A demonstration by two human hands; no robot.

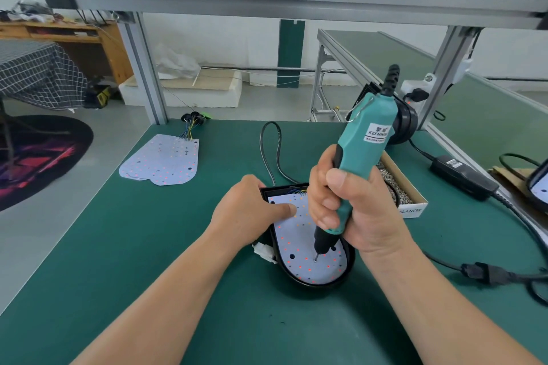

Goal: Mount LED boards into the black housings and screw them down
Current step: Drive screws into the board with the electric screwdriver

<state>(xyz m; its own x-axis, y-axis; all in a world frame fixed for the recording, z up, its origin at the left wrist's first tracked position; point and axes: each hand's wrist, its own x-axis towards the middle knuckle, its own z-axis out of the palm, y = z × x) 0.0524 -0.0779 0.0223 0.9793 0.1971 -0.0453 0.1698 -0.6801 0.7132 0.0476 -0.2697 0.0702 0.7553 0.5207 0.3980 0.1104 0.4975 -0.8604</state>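
My left hand [252, 210] lies over the far left corner of the black housing [320, 283], with the fingers bent down over its edge and the thumb stretched flat on the white LED board [292, 241]. The board is seated inside the housing, which stands on the green counter [148, 246] directly before me. My right hand [350, 201] is closed in a fist round the lower grip of the teal electric screwdriver [366, 139], thumb uppermost. The tool is nearly upright, leaning slightly to the right at the top, and its bit meets a screw [315, 260] in the rounded near end of the board. A small white connector [264, 252] sticks out just beside the housing's left wall. A loose stack of spare boards [161, 161] lies well apart at far left. An open cardboard box of screws [406, 187] sits behind my right hand, and a black power adapter [464, 176] lies to its right.
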